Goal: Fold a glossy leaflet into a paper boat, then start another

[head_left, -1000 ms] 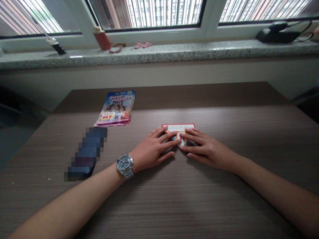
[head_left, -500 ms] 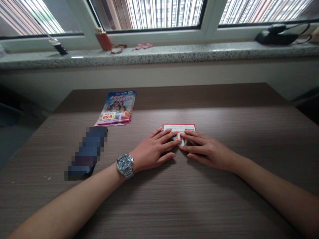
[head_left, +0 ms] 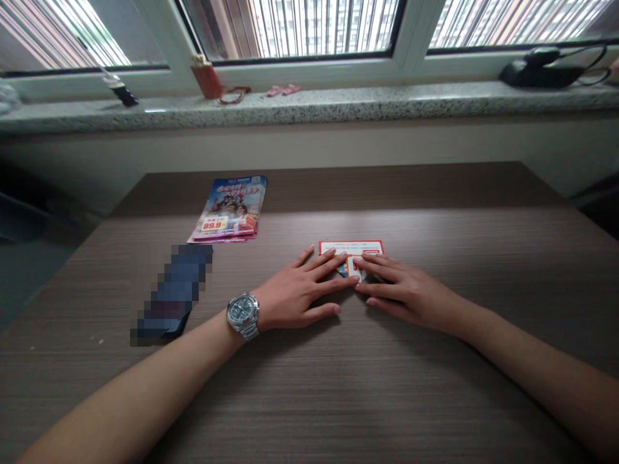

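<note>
Fanned wider now, my left hand (head_left: 294, 293) and open right hand (head_left: 409, 290) touch the leaflet (head_left: 349, 247), short of the desk's (head_left: 309, 399) far edge.

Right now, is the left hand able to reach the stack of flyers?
Probably yes. The left hand rests open on the red-bordered paper, and nothing seems to stand between it and the stack of flyers; the dark, blurred object lies left of that path.

Toward the far left corner of my bench (head_left: 338, 399), I see a stack of colourful leaflets (head_left: 231, 209). Just nearer me lies a dark, pixelated flat object (head_left: 176, 290). Beyond the far edge, my speckled sill (head_left: 367, 106) carries a red container (head_left: 207, 80) with a looped cord (head_left: 235, 96), small pink items (head_left: 284, 90), a black-ended cable (head_left: 124, 95) and, far right, a black device (head_left: 539, 71).
</note>
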### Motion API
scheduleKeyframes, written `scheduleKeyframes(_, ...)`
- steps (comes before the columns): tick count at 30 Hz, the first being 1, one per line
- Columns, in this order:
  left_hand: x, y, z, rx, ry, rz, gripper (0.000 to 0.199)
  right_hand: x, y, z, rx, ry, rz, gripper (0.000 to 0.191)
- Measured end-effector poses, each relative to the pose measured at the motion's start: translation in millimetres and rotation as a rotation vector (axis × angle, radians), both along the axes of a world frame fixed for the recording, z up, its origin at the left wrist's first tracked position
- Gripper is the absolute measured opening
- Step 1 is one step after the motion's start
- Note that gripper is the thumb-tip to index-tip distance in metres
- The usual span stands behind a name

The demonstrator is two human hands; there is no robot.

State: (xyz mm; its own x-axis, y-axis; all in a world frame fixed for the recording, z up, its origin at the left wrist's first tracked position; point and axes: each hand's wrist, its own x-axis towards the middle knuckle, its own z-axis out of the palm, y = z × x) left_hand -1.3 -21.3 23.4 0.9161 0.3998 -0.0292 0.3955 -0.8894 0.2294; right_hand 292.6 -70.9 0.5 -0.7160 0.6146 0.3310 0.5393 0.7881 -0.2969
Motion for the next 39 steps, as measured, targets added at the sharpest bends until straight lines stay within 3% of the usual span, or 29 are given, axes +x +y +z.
scheduleKeyframes(9,0,6,3.1,0.005,0.014,0.011,0.048,0,-1,-1.3,-0.013,0.021,-0.009,0.036)
scheduleKeyframes(18,-14,17,-3.1,0.107,-0.007,0.166,0.047,0,-2,-1.9,0.003,0.018,-0.01,0.04)
scheduleKeyframes(23,-24,23,-4.0,0.137,0.064,0.359,0.049,1,-2,-3.8,0.003,0.028,-0.021,0.039)
scheduleKeyframes(27,-23,22,-5.8,0.16,0.046,0.379,0.051,1,-2,-3.4,0.004,0.011,-0.018,0.037)
scheduleKeyframes(33,-15,14,-0.4,0.218,-0.029,0.321,0.053,0,-2,-2.2,0.013,0.041,-0.031,0.038)
scheduleKeyframes(36,-8,6,2.1,0.183,-0.05,0.158,0.055,-1,-2,-1.4,0.012,0.021,-0.034,0.038)
scheduleKeyframes(39,-2,-3,-0.1,0.134,-0.06,0.09,0.056,0,-3,-0.2,0.013,0.012,-0.038,0.037)
